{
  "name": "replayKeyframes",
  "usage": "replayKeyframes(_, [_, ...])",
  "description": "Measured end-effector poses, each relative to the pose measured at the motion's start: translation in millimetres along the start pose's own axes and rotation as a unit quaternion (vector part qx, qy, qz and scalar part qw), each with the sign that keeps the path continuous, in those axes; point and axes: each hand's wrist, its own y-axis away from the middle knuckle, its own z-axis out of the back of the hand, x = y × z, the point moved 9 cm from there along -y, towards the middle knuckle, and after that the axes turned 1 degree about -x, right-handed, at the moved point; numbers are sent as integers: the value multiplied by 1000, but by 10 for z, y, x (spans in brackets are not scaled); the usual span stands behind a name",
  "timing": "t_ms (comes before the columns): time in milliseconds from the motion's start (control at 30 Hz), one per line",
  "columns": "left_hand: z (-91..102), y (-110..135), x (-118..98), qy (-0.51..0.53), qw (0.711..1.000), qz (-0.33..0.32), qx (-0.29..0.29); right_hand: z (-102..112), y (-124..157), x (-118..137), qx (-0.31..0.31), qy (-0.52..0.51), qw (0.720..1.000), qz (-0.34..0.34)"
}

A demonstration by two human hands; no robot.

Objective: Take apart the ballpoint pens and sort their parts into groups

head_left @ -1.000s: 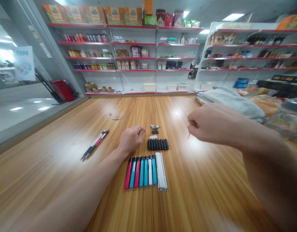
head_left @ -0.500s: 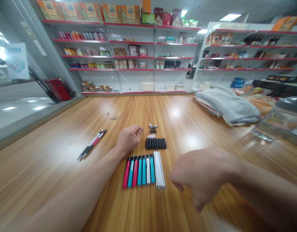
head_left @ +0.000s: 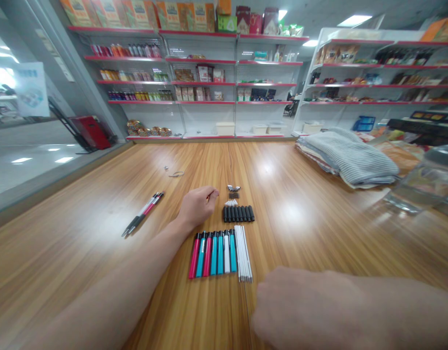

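Note:
My left hand (head_left: 197,206) rests on the wooden table (head_left: 81,253) in a loose fist, just left of a row of black pen grips (head_left: 238,213); whether it holds anything is hidden. Close to me lies a row of pink, teal and white pen barrels (head_left: 212,253) beside a bundle of white refills (head_left: 243,252). Small white tips (head_left: 230,202), springs (head_left: 233,195) and metal clips (head_left: 233,187) sit beyond the grips. My right hand (head_left: 300,306) is low at the near edge, blurred, its fingers curled under, just right of the refills' near ends.
Two assembled pens (head_left: 142,219) lie to the left. A small ring and a wire piece (head_left: 176,173) lie farther back. Folded striped cloth (head_left: 349,155) and a clear container (head_left: 421,182) sit at the right. Store shelves (head_left: 209,82) line the back.
My right hand has dropped from mid-air at the right down towards me, ending near the refills' near ends. My left hand has stayed put.

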Motion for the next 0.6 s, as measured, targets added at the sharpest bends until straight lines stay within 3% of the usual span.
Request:
replayKeyframes(67, [2, -3, 5, -2, 1000, 2, -1, 81, -73, -211, -21, 104, 994, -27])
replayKeyframes(200, [-2, -8, 9, 1, 1000, 2, 0, 333, -164, -538, -81, 131, 986, -59])
replayKeyframes(433, [-6, 1, 22, 5, 1000, 0, -8, 483, -201, -617, -148, 150, 977, -26])
replayKeyframes(600, [-2, 4, 18, 10, 1000, -1, -9, 583, -133, -880, -152, 169, 967, -118])
